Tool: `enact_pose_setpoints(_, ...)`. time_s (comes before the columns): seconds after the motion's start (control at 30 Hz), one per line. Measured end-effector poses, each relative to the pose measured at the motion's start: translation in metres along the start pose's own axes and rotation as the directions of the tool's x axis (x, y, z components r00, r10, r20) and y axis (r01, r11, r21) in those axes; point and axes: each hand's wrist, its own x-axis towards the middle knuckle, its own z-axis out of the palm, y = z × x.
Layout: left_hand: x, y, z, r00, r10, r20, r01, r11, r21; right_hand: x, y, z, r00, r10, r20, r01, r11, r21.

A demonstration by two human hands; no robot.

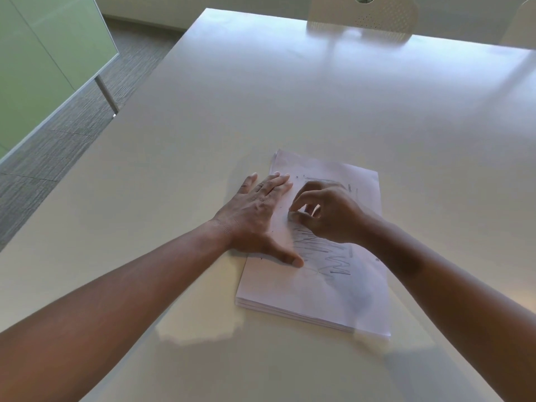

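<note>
A stack of white paper [316, 294] lies on the white table [261, 97] in front of me. Its top sheet bears grey pencil scribbles [324, 253] across the middle. My left hand [255, 216] lies flat on the stack's left edge with its fingers straight, and the thumb presses on the sheet. My right hand [333, 213] hovers over the middle of the sheet. Its fingers are curled, and the thumb and fingertips pinch a small greyish object [293, 215] against the paper. I cannot make out what that object is.
The table's left edge runs diagonally, with grey carpet [87, 111] below it. A green glass partition [43, 53] on a metal post stands at the far left. A white perforated chair [362, 15] sits at the table's far side.
</note>
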Motion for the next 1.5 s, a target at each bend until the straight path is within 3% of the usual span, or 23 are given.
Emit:
enact_pose_setpoints(0.1,0.000,0.000,0.000,1.000,0.003,0.002,-0.003,1.000,0.001,0.002,-0.001,-0.003,0.998,-0.006,0.063,0.009,0.999,-0.048)
enact_pose_setpoints(0.27,0.000,0.000,-0.001,1.000,0.007,-0.001,-0.007,1.000,-0.006,0.005,-0.001,-0.005,0.994,-0.093,0.053,0.096,0.993,-0.064)
enact_pose_setpoints(0.47,0.001,-0.001,0.000,1.000,0.013,0.003,-0.013,1.000,-0.021,-0.002,-0.019,-0.004,0.968,-0.168,0.186,0.176,0.984,-0.029)
enact_pose_setpoints(0.53,0.001,-0.002,0.000,1.000,0.012,0.004,-0.012,1.000,-0.019,0.001,-0.016,-0.003,0.974,-0.166,0.156,0.172,0.985,-0.024)
enact_pose_setpoints(0.67,0.002,-0.001,0.001,1.000,0.010,0.000,-0.010,1.000,-0.022,0.006,-0.010,-0.001,0.988,-0.134,0.071,0.136,0.991,-0.014)
enact_pose_setpoints(0.83,0.001,-0.001,0.000,1.000,0.003,0.001,-0.003,1.000,-0.021,0.007,-0.005,-0.007,0.985,-0.112,0.131,0.114,0.993,-0.009)
enact_pose_setpoints(1.03,0.000,-0.002,-0.001,1.000,0.006,-0.010,-0.006,1.000,-0.025,0.015,0.013,-0.020,1.000,0.003,0.000,-0.003,0.996,-0.091)
enact_pose_setpoints(1.5,0.003,-0.002,0.000,0.999,-0.016,-0.041,0.015,0.999,-0.032,0.025,0.003,-0.026,0.975,0.114,0.193,-0.079,0.980,-0.180)
